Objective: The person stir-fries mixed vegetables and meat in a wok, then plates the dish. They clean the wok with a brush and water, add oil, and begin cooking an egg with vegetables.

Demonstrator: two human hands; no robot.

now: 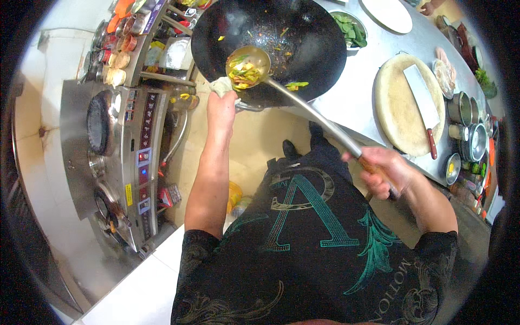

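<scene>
My left hand (pixel 223 99) grips the near rim of a large black wok (pixel 321 57) through a folded pale cloth (pixel 222 86). In my right hand (pixel 382 172) is the wooden-ended handle of a long metal ladle (pixel 313 109). The ladle's bowl lies over the wok's near left side and holds cooked green and yellow food pieces (pixel 246 74). A few scraps (pixel 296 85) cling to the wok's inside, among oily residue. The wok is tilted, its inside facing me.
On the metal table at right are a round chopping board (pixel 390 105) with a cleaver (pixel 421 95), a bowl of green leaves (pixel 350 30), a white plate (pixel 388 14) and metal containers (pixel 460 107). A stove (pixel 134 162) and seasoning pots (pixel 122 53) stand at left.
</scene>
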